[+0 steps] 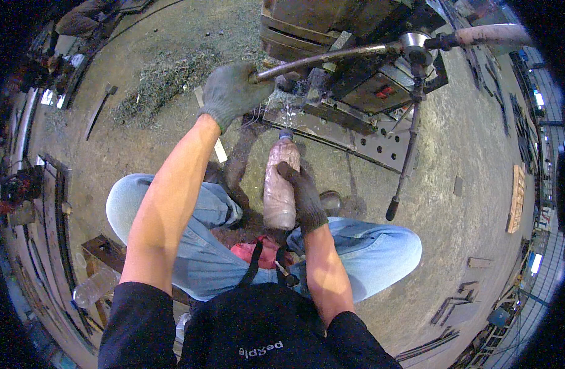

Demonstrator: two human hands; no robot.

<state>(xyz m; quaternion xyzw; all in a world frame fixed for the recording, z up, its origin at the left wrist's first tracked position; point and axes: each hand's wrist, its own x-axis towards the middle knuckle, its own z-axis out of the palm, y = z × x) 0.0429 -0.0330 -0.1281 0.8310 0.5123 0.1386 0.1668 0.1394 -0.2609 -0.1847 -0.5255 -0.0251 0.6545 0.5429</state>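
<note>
My left hand (236, 92), in a grey work glove, is closed round the end of a long curved lever (332, 57) on a drilling machine (362, 67). A squeezed, cloudy plastic bottle (279, 184) with a dark cap is in my right hand (304, 195), gloved in dark grey, its fingers wrapped round the right side. The cap points away from me at a steel bar (332, 134) with several holes, lying under the machine. Whitish liquid and shavings show on the bar just beyond the cap. The drill tip itself is hard to make out.
Metal shavings (165, 83) lie heaped on the floor at the far left, near a hammer-like tool (99, 112). A second lever (404, 169) hangs down on the right. An empty clear bottle (93, 290) lies at lower left. Steel pieces (458, 307) lie at lower right.
</note>
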